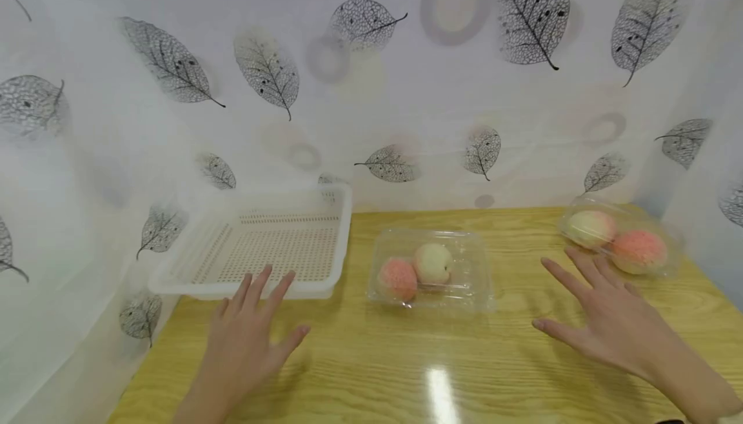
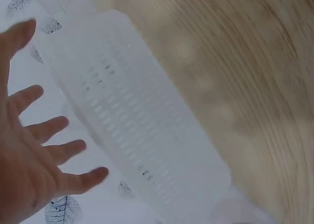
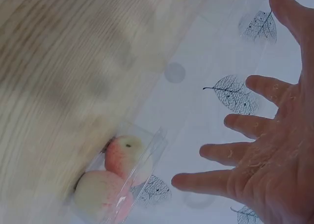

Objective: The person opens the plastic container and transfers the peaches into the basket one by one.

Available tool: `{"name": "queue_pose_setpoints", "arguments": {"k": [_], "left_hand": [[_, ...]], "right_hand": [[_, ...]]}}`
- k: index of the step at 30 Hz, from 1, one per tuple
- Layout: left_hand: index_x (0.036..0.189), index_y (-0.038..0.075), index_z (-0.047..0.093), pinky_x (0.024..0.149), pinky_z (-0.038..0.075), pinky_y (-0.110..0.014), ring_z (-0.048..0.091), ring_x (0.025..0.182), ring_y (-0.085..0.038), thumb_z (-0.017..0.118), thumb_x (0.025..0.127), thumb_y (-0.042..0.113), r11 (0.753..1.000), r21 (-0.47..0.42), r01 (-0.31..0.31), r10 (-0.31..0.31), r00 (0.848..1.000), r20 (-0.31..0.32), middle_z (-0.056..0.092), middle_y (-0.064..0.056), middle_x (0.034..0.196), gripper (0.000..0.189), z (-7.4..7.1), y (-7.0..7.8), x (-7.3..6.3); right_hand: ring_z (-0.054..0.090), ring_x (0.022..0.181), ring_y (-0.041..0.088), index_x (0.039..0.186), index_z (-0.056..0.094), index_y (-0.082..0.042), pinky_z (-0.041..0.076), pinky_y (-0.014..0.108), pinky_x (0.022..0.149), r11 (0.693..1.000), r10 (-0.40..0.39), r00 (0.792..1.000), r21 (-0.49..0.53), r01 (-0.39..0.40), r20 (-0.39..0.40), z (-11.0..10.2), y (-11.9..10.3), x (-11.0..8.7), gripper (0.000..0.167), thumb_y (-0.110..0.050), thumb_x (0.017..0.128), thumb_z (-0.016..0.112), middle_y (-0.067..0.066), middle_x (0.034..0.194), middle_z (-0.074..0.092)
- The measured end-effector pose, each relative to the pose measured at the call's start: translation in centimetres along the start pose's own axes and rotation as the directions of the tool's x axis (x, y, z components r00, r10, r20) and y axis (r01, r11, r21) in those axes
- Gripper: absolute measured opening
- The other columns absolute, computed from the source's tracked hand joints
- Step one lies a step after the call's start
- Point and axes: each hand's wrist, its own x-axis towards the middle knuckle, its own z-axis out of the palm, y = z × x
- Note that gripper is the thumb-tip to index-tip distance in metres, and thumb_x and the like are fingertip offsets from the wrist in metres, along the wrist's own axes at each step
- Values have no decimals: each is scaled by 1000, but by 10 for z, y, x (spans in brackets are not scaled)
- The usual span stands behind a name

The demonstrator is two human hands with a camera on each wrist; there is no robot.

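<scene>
The left hand (image 1: 246,337) and right hand (image 1: 618,324) are spread wide, fingers apart, holding nothing, over a wood-grain table (image 1: 360,359).
From my remote seat, I see the left hand just in front of a white perforated plastic basket (image 1: 284,246); its fingertips overlap the near rim in the head view, and I cannot tell whether they touch. The right hand is nearest the right clear plastic box (image 1: 628,219), where a pale peach (image 1: 591,228) and a pink peach (image 1: 640,252) lie side by side. Between the hands, farther back, the middle clear plastic box (image 1: 471,262) holds 2 fruits: a rosy peach (image 1: 397,279) left of a cream peach (image 1: 432,262). Behind hangs a white curtain (image 1: 406,104) printed with dark skeleton leaves.
</scene>
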Motion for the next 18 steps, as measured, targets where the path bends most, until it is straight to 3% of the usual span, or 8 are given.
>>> {"name": "queue_pose_setpoints", "arguments": {"k": [3,6,9,11,18], "left_hand": [[146,19,56,89,50,-69,57,130,-45,80,84,43,996,-72,-49,41,993,-115,56,-17,148,71,5,3,8],[138,16,63,85,53,-66,62,124,-40,83,82,36,989,-113,-92,69,980,-187,62,-14,140,63,10,7,14],[133,17,66,83,54,-64,63,121,-37,82,82,33,984,-122,-130,101,970,-221,64,-12,136,57,14,11,18],[130,16,68,84,55,-63,63,121,-37,82,82,30,976,-134,-169,134,963,-234,65,-12,135,52,17,16,21],[127,15,69,87,55,-62,63,121,-38,77,85,23,943,-178,-281,227,935,-271,66,-13,133,44,27,32,29]], "right_hand": [[39,138,61,156,43,-21,39,77,93,999,-40,999,32,40,-2,-1,-5,7,91,-61,82,78,26,163,32],[42,138,58,155,46,-21,41,76,94,997,-61,998,41,60,22,-1,-11,13,88,-63,83,76,27,159,38],[44,137,57,153,48,-22,43,75,95,994,-98,995,49,97,28,1,-17,19,85,-63,84,75,25,159,41],[50,134,54,151,51,-21,46,71,94,988,-148,989,49,148,-10,3,-19,23,82,-60,83,77,23,157,44],[61,123,41,145,56,-16,55,58,87,940,-329,935,45,337,-130,10,-19,36,75,-45,81,84,20,148,54]]}}
